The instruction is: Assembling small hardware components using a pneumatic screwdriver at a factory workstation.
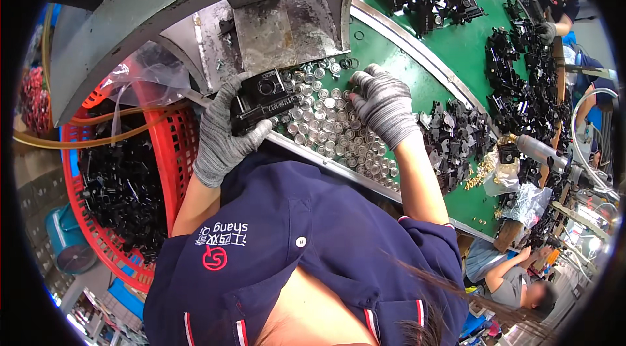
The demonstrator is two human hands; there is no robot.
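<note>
- Black moulded housing [265, 98], clasped along its left side by the half-closed left hand [220, 132].
- Right of that grip, the right hand [386, 103] curls beside small round silvery parts [330, 125]; whether it pinches one, I can't tell.
- Picking, I'd judge; next calls for a fine pinch.
- Housing's underside: hidden.

Cups [330, 127] on table [385, 46], right of basket [165, 166]

Our gloved left hand [220, 140] holds a black part [266, 93]; our right hand [386, 103] is at the silver caps [329, 129] on the green table [456, 46], a red basket [175, 150] to our left.
</note>
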